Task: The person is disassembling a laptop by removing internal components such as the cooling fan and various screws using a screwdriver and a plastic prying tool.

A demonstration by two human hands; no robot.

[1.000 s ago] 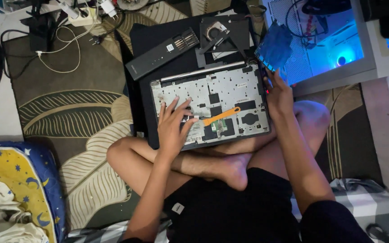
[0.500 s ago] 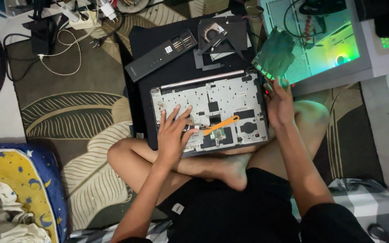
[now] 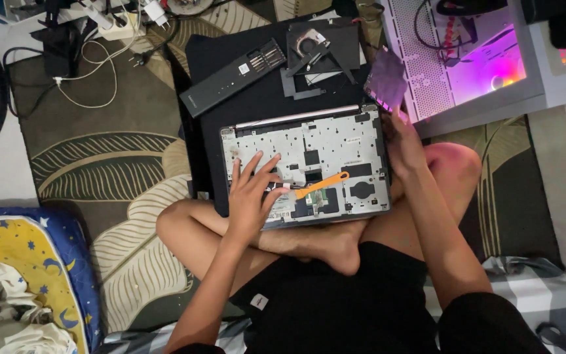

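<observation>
the person is sitting cross-legged on a leaf-patterned rug point(image 3: 86, 164), and the opened laptop chassis point(image 3: 306, 164) is resting across the crossed legs and a black mat point(image 3: 257, 98), probably so that it is lying level and close under both hands. the left hand point(image 3: 251, 196) is lying flat on the lower left part of the chassis with its fingers point(image 3: 257, 164) spread wide, seemingly pressing down to be steadying the shell. an orange pry tool point(image 3: 322, 185) is lying slantwise across the middle, its near end just beside the left fingertips; whether they are touching it is hard to tell. the right hand point(image 3: 404, 144) is sitting at the right edge of the chassis, its fingertips pinching the lower edge of a small circuit board point(image 3: 388, 80), which is being held up and clear of the shell; the board is glowing purple from the lit computer case point(image 3: 473, 59) beside it. the chassis is showing its bare inside: a pale grey metal plate dotted with cut-outs and dark patches, a round dark recess low on the right, and a dark rim all round. behind it on the mat are lying a long black screwdriver bit case point(image 3: 234, 77) and a black cover part point(image 3: 316, 49), set out of the way yet within reach.
</observation>
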